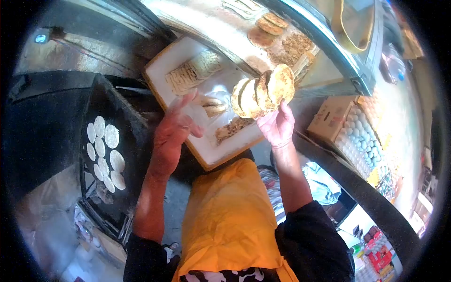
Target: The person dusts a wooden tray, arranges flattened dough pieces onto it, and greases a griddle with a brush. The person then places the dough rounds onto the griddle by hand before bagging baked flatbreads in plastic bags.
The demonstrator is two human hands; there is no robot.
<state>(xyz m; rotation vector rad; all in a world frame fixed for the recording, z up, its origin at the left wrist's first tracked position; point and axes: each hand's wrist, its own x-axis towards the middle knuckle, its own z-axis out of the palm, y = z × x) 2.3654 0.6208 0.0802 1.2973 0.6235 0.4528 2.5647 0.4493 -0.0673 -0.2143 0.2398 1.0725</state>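
My right hand grips a row of several round, browned flatbreads from below, with the thumb on the nearest one. They stand on edge, side by side, over the right end of a white tray with a wooden rim. My left hand is above the tray's left side, slightly blurred, its fingers apart. Something pale and see-through, perhaps a plastic bag, shows beside its fingers. Close by on the tray lie folded pale breads, a stack of flat layered bread and a browned crumbly strip.
A dark griddle at left carries several pale dough rounds. Behind the tray, a glass-sided case with a metal frame holds more breads. To the right are a cardboard box and trays of eggs.
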